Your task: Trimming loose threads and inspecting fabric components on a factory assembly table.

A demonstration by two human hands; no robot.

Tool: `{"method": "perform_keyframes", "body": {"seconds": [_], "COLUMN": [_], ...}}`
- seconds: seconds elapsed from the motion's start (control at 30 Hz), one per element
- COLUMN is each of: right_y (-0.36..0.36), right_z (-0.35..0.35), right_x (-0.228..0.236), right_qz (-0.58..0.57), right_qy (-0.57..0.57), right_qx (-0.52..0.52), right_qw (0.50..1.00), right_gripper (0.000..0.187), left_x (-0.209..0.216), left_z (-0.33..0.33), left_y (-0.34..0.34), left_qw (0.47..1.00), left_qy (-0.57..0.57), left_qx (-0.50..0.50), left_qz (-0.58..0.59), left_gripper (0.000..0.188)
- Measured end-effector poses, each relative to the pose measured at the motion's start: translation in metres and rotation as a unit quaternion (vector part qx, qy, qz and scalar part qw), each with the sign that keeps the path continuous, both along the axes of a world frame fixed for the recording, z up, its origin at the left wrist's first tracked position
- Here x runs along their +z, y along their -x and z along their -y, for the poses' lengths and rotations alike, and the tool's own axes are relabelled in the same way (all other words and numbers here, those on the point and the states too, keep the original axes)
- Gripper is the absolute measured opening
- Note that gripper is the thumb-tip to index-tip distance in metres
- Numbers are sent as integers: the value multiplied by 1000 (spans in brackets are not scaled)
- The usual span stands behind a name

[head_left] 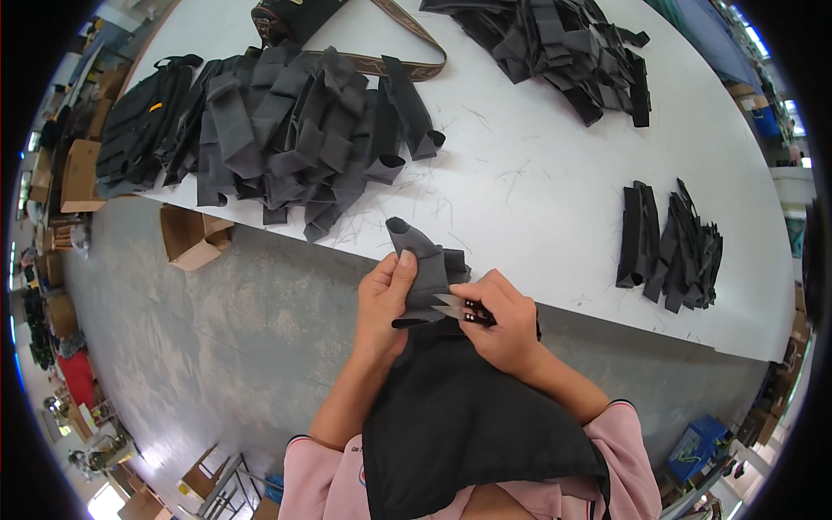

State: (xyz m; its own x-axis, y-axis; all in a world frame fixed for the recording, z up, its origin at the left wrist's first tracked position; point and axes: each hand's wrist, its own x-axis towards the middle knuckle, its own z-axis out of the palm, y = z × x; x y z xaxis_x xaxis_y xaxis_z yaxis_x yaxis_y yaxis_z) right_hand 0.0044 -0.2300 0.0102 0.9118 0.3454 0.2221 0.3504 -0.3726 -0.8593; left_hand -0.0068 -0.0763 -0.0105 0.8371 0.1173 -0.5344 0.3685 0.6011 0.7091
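Observation:
Between thumb and fingers, my left hand [386, 299] grips a dark grey fabric piece [425, 267], folded and sewn like a sleeve or strap, just off the table's near edge. My right hand [505, 322] is closed around small black-handled thread snips [475, 312]. Their two bare metal blades stand slightly apart and point left, right at the fabric's edge. Whether a thread lies between the blades is too small to tell. Beyond my left hand, a large heap of similar grey fabric pieces [282, 130] covers the table's near left part.
The white table [520, 208] is strewn with loose dark threads. On it are a black backpack [143, 121], a bag with a patterned strap [394, 68], another fabric pile [572, 52] at the far side, and smaller stacks [689, 251] at right. A cardboard box [192, 238] stands below the table's left edge.

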Motion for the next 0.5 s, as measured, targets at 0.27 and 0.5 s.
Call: {"method": "perform_keyframes", "body": {"seconds": [0.27,0.5], "right_y": [-7,-15], "right_z": [-1,10], "right_x": [2,-2], "right_qz": [196,-205], "right_qy": [152,-176], "right_qx": [21,-139], "right_qw": [969,953], "right_gripper": [33,9], "left_x": [3,-5], "left_z": [0,-11], "left_y": [3,9], "left_qw": [999,997], "left_qy": [-48,15], "left_qx": [-1,57], "left_qz": [9,53], "left_gripper": [24,27]}}
